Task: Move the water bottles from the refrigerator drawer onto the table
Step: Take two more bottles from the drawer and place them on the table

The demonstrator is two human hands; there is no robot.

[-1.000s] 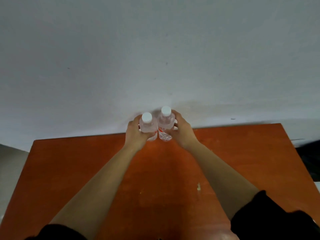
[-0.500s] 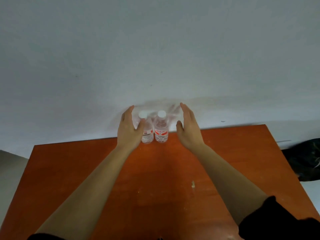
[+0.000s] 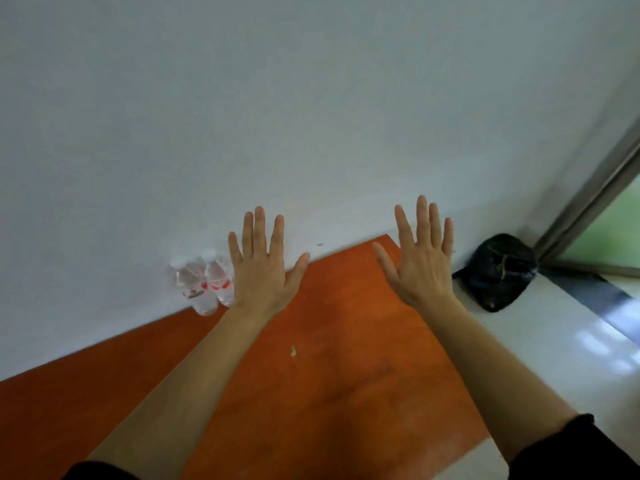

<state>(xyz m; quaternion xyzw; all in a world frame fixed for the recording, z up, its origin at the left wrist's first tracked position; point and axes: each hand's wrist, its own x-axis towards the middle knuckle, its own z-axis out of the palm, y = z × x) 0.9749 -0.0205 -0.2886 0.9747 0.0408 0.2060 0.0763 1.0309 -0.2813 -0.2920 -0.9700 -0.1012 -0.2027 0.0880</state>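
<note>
Two clear water bottles with white caps and red labels stand side by side at the far edge of the orange-brown table, against the white wall. They look blurred. My left hand is open with fingers spread, just right of the bottles and not holding them. My right hand is open too, fingers spread, above the table's far right corner. Both hands are empty. The refrigerator drawer is out of view.
A black bag lies on the pale floor to the right of the table, near a metal door frame. A small pale chip marks the tabletop. The white wall runs right behind the table.
Both hands have let go of the bottles and pulled away to the right, fingers spread. The view has swung right and tilted, so the bottles now sit left of the hands.
</note>
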